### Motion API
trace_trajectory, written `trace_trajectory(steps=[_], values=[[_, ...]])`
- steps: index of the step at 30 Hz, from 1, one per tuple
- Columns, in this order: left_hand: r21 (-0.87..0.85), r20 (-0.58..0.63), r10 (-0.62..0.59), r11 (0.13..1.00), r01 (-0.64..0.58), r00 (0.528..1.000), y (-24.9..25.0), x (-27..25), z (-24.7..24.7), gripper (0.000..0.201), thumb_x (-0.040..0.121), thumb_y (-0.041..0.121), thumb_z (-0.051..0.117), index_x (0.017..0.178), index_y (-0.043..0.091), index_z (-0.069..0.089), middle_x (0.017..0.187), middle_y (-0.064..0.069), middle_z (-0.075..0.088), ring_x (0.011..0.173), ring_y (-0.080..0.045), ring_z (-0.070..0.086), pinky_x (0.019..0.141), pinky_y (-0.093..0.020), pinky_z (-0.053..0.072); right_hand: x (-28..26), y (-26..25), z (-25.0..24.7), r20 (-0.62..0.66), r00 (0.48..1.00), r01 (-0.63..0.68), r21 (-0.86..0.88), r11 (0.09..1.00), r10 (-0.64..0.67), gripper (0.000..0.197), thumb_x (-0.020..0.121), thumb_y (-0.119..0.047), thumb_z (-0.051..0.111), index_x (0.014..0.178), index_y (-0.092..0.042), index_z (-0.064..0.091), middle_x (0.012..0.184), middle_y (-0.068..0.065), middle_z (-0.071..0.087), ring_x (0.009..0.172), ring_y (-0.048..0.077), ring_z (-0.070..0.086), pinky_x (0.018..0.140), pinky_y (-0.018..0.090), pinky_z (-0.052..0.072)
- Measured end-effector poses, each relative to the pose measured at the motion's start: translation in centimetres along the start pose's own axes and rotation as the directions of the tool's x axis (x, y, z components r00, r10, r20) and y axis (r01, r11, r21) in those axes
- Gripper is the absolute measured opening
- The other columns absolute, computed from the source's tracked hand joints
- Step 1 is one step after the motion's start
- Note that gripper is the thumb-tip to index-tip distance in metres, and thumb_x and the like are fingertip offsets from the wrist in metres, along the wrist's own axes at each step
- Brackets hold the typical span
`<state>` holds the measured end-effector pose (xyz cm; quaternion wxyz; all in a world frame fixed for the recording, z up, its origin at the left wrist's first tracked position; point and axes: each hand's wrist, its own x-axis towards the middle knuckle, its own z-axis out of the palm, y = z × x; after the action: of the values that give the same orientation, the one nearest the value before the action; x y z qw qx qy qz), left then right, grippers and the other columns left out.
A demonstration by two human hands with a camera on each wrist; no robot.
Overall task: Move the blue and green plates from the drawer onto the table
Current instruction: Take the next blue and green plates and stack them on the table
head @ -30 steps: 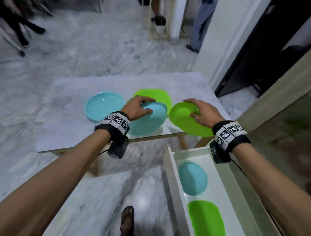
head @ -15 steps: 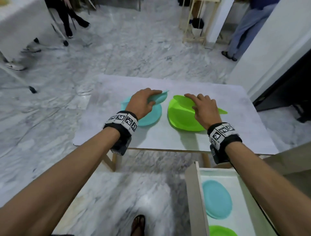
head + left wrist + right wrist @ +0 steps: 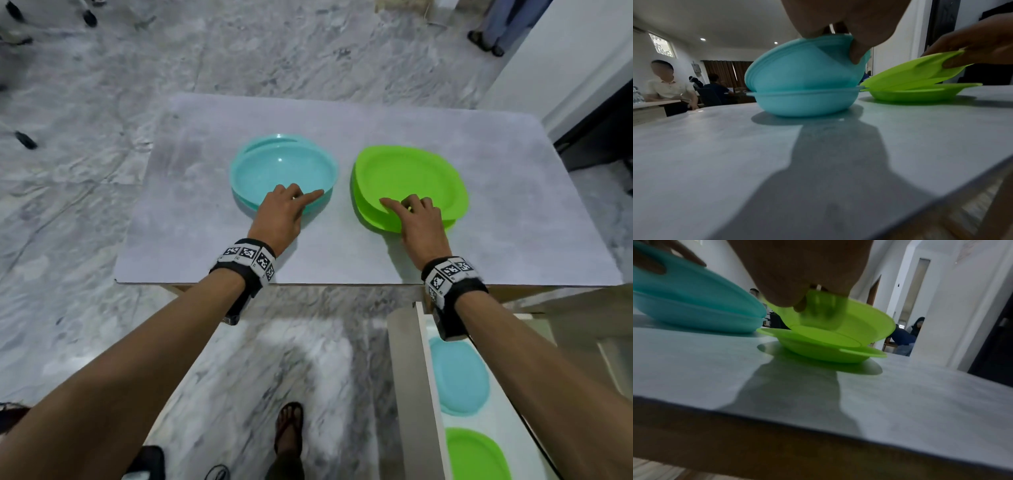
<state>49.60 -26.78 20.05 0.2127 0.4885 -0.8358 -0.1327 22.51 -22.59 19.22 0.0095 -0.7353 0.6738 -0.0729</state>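
Two blue plates (image 3: 282, 168) sit stacked on the grey table (image 3: 205, 222); the upper blue plate (image 3: 801, 68) tilts, its near rim pinched by my left hand (image 3: 287, 205). To the right lies a green stack (image 3: 407, 181); its upper green plate (image 3: 849, 321) is tilted too, and my right hand (image 3: 414, 212) grips its near rim. The lower green plate (image 3: 920, 94) rests flat. In the open white drawer (image 3: 428, 377) at lower right lie another blue plate (image 3: 459, 377) and another green plate (image 3: 476, 455).
The table's near edge (image 3: 342, 283) runs just behind my wrists. Marble floor surrounds the table, and my sandalled foot (image 3: 289, 428) stands below. People (image 3: 668, 87) sit in the background; a person's legs (image 3: 493, 27) are at the top right by a white wall.
Both hands have lowered their plates onto the plates lying on the table, forming a blue and a green stack. My view has shifted so that the table sits centred.
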Motion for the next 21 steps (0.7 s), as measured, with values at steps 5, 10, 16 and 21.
trace_trajectory(steps=[5, 10, 16, 21], values=[[-0.067, 0.045, -0.061, 0.996, 0.064, 0.997, -1.6, -1.3, 1.3, 0.036, 0.09, 0.008, 0.051, 0.123, 0.017, 0.061, 0.091, -0.016, 0.062, 0.079, -0.035, 0.052, 0.074, -0.045, 0.046, -0.8, 0.5, 1.7, 0.091, 0.996, -0.024, 0.182, 0.983, 0.007, 0.05, 0.088, -0.005, 0.052, 0.135, -0.023, 0.051, 0.115, 0.017, 0.058, 0.102, 0.036, 0.049, 0.083, 0.043, 0.04], [-0.112, 0.087, -0.097, 0.988, 0.106, 0.992, -2.0, -1.5, 1.6, 0.033, 0.091, 0.011, 0.052, 0.122, 0.014, 0.062, 0.096, -0.015, 0.064, 0.088, -0.035, 0.054, 0.076, -0.041, 0.046, -0.5, 0.0, 1.7, 0.136, 0.991, -0.044, 0.212, 0.976, 0.015, 0.039, 0.093, -0.024, 0.05, 0.132, -0.018, 0.053, 0.118, 0.014, 0.059, 0.104, 0.035, 0.05, 0.079, 0.039, 0.043], [-0.122, 0.085, -0.148, 0.98, 0.158, 0.985, -1.7, -1.5, 1.9, 0.028, 0.092, 0.016, 0.053, 0.117, 0.009, 0.064, 0.104, -0.015, 0.066, 0.096, -0.034, 0.056, 0.079, -0.039, 0.045, 0.1, 0.0, 1.9, 0.168, 0.985, -0.074, 0.172, 0.982, 0.044, 0.033, 0.092, -0.023, 0.052, 0.122, -0.009, 0.058, 0.114, 0.016, 0.06, 0.101, 0.037, 0.054, 0.076, 0.043, 0.047], [-0.131, 0.079, -0.163, 0.976, 0.173, 0.983, -1.6, -1.8, 2.1, 0.027, 0.092, 0.02, 0.054, 0.114, 0.009, 0.065, 0.105, -0.012, 0.066, 0.098, -0.031, 0.056, 0.081, -0.039, 0.045, -0.6, 0.2, 2.0, 0.131, 0.99, -0.066, 0.176, 0.982, 0.043, 0.032, 0.092, -0.029, 0.054, 0.114, -0.007, 0.06, 0.108, 0.015, 0.061, 0.097, 0.036, 0.056, 0.073, 0.043, 0.049]])
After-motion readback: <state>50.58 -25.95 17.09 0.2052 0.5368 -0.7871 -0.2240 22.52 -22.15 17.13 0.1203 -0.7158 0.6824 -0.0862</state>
